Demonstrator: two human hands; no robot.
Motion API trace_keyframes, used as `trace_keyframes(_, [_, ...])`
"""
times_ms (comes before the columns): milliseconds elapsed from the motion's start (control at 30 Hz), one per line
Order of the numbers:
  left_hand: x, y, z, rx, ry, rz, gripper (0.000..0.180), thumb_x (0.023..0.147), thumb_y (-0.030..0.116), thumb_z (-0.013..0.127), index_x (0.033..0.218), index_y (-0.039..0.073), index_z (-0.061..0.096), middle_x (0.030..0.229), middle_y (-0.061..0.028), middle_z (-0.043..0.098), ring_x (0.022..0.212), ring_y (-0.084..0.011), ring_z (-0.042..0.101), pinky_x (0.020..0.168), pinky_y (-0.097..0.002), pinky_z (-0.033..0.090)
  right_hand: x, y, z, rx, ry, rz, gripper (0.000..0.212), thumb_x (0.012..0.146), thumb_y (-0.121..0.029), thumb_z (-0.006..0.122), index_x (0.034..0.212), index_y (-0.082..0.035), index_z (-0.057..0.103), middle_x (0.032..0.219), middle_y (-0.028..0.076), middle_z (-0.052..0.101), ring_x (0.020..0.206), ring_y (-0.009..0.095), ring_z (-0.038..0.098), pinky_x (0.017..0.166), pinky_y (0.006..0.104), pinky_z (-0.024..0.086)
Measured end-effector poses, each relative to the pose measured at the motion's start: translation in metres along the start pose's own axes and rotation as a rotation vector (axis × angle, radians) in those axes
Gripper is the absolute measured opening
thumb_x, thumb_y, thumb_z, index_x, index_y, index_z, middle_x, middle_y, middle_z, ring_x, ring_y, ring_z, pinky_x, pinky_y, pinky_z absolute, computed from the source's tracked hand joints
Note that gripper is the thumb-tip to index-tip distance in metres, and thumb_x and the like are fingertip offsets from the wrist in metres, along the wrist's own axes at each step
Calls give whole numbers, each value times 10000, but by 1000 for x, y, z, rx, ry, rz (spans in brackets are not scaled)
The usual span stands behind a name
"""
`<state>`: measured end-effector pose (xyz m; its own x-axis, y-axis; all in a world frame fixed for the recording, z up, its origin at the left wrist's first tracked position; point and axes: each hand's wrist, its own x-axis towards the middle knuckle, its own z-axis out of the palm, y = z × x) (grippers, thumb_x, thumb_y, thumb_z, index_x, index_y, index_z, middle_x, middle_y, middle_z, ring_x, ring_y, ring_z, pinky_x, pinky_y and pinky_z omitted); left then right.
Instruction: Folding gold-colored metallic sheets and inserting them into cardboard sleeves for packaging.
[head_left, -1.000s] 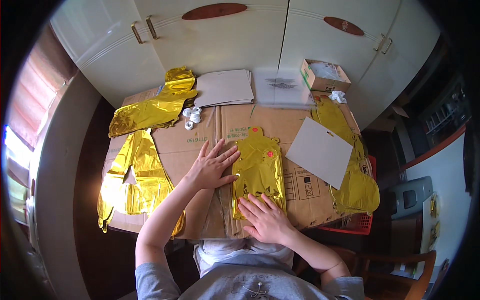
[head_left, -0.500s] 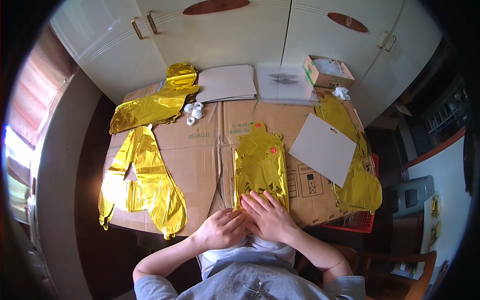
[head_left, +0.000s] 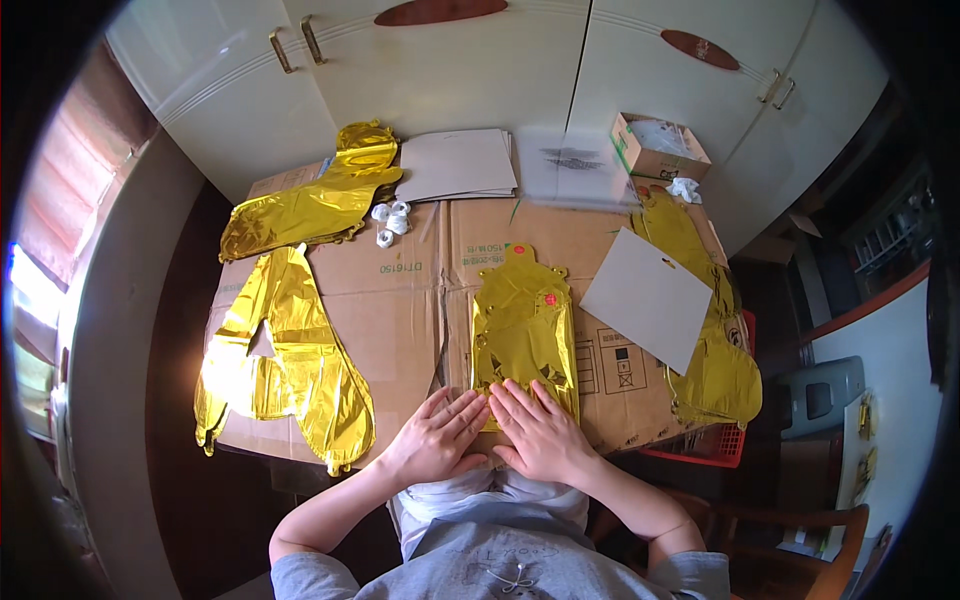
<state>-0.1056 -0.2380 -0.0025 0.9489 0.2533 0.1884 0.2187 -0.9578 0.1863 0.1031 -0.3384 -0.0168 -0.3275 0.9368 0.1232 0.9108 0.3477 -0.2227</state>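
A folded gold foil balloon [head_left: 522, 325] lies flat in front of me, with two small red spots on its upper part. My left hand [head_left: 438, 437] rests at its lower left corner, fingers stretched out and pointing up to the right. Flat on the balloon's lower end lies my right hand [head_left: 540, 435], its fingers extended and slightly apart. The fingertips of both hands almost meet, and they cover the near edge of the foil. To the left, an unfolded gold foil balloon [head_left: 325, 375] is spread out on the cardboard.
Cardboard [head_left: 400, 300] covers the table. More gold foil balloons [head_left: 300, 215] are stacked at the far left, beside white rolls [head_left: 385, 238] and grey cards [head_left: 457, 165]. A single card [head_left: 648, 300] lies over gold foil [head_left: 715, 385] at right. Behind are clear plastic bags [head_left: 570, 165] and an open box [head_left: 660, 148].
My left hand has gone from curled fingers beside the right hand to lying flat with fingers straight. The right hand has stayed nearly in place on the foil.
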Motion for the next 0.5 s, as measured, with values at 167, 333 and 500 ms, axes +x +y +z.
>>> trace_keyframes(167, [-1, 2, 2, 22, -2, -12, 651, 863, 482, 641, 1296, 1, 579, 1349, -160, 574, 1312, -271, 507, 1098, -526, 351, -15, -2, 0, -89, 65, -22, 701, 908, -430, 593, 1430, 5, 419, 1509, 143, 391, 1412, 281, 345, 1173, 470, 235])
trace_keyframes(333, [1, 5, 1, 54, -9, -19, 651, 845, 496, 656, 1264, 0, 601, 1337, -158, 583, 1302, -271, 514, 1090, -533, 353, -37, 8, -1, 32, 44, 80, 743, 894, -453, 615, 1413, 40, 415, 1496, 209, 381, 1416, 342, 329, 1168, 477, 250])
trace_keyframes(500, [2, 6, 2, 79, -29, -18, 641, 869, 509, 619, 1258, 0, 609, 1345, -151, 579, 1310, -258, 505, 1096, -531, 344, -45, 11, 2, 26, 54, 120, 773, 902, -479, 596, 1416, 61, 391, 1503, 242, 354, 1428, 373, 298, 1174, 473, 240])
